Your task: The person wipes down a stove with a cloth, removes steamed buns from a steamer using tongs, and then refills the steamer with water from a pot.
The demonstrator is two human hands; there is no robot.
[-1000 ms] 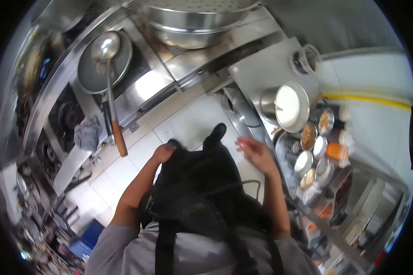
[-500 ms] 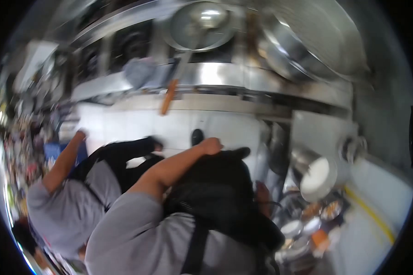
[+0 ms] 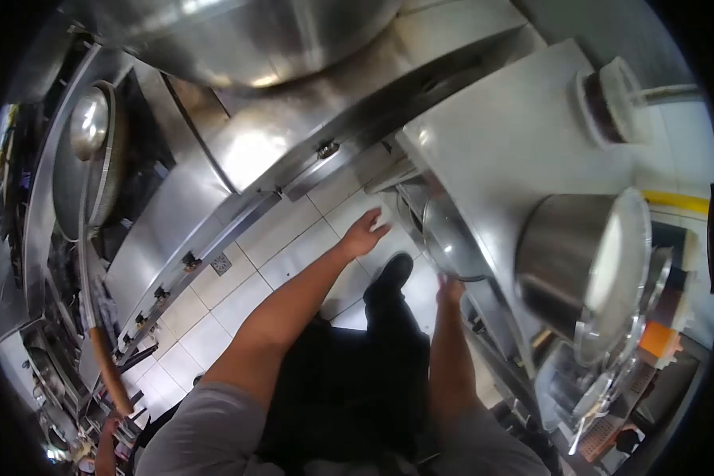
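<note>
My left hand [image 3: 365, 232] is held out over the tiled floor, fingers apart, with nothing in it. Lower and to the right, my right hand [image 3: 450, 289] is closed at the near rim of a round, shiny metal basin [image 3: 454, 242]. That basin sits tilted beside the open lower part of the steel counter; part of it is hidden by the counter edge. Above it, on the steel counter top [image 3: 500, 143], stands a tall steel pot [image 3: 563, 258] with white contents.
A huge steel wok [image 3: 246, 40] fills the top. At left, a long-handled ladle [image 3: 95, 317] with a wooden grip lies across a pan [image 3: 111, 170] and juts past the stove edge. A lidded jar [image 3: 603, 103] stands at the back right. Another person's hand [image 3: 113, 422] shows at lower left.
My view has swung right, from the stove toward the steel counter. My left hand has opened from a closed shape. The nearby person has slipped mostly out of view at lower left.
</note>
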